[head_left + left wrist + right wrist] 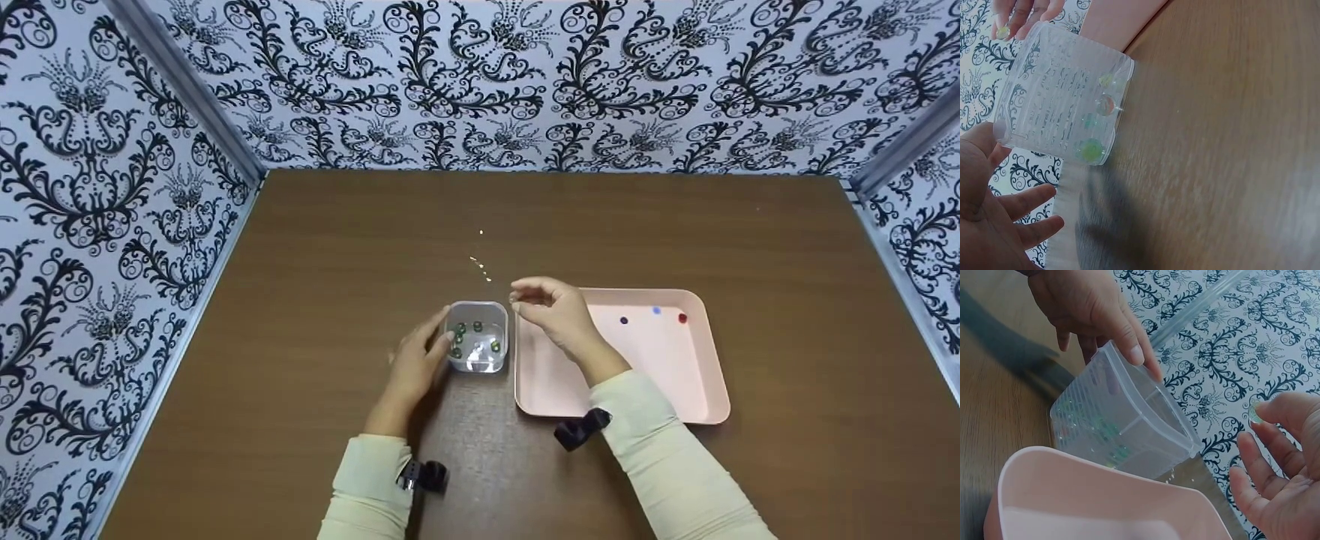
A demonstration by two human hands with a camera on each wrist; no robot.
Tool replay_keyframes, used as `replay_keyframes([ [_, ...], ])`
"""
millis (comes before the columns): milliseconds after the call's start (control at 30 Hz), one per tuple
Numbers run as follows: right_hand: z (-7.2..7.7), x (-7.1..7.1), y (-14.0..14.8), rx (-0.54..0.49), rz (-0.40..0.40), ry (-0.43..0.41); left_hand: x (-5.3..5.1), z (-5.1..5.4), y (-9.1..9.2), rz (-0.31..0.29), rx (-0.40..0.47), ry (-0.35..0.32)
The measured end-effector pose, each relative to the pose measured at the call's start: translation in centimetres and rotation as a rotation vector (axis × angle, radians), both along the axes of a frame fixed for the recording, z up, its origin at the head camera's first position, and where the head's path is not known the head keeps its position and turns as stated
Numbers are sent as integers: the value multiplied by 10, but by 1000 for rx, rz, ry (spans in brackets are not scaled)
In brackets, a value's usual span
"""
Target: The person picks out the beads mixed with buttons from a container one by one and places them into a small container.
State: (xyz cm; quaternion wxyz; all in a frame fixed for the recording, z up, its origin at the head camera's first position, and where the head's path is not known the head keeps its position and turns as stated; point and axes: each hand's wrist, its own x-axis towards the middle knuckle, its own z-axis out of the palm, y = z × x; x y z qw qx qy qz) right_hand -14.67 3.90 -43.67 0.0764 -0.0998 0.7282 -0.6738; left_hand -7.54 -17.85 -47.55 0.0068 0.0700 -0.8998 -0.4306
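Observation:
A clear plastic container (478, 367) stands upright on the table, with several green glass marbles (1091, 150) on its bottom. My left hand (415, 365) holds its left wall, the thumb over the rim and other fingers outside. Above the gap between container and pink tray (544, 397), my right hand (555, 319) pinches a small clear greenish marble (1255, 413) between thumb and forefinger. The tray holds a dark blue ball (624, 320), a light blue one (656, 310) and a red one (682, 318).
Several tiny pale bits (480, 264) lie in a line on the brown table (360, 247) behind the container. The tray stands close to the container's right side. Patterned walls (480, 82) bound the table at the back and both sides.

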Motion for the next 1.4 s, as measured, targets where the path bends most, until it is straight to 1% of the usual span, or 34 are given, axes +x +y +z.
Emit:
replay_keyframes([
  [167, 4, 2, -1, 32, 20, 13, 0, -1, 0, 5, -19, 22],
  [367, 6, 4, -4, 36, 25, 25, 0, 0, 1, 15, -11, 5],
  [533, 7, 5, -6, 53, 30, 46, 0, 1, 1, 10, 3, -4],
  [700, 7, 5, -8, 89, 44, 69, 1, 3, 1, 7, 7, -19],
  [967, 8, 7, -12, 148, 66, 88, 0, 2, 1, 5, 10, -23],
  [1200, 6, 9, -15, 209, 100, 155, 0, 3, 1, 1, 15, -26],
  [1400, 6, 12, -16, 223, 126, 179, 0, 3, 1, 5, 19, -26],
])
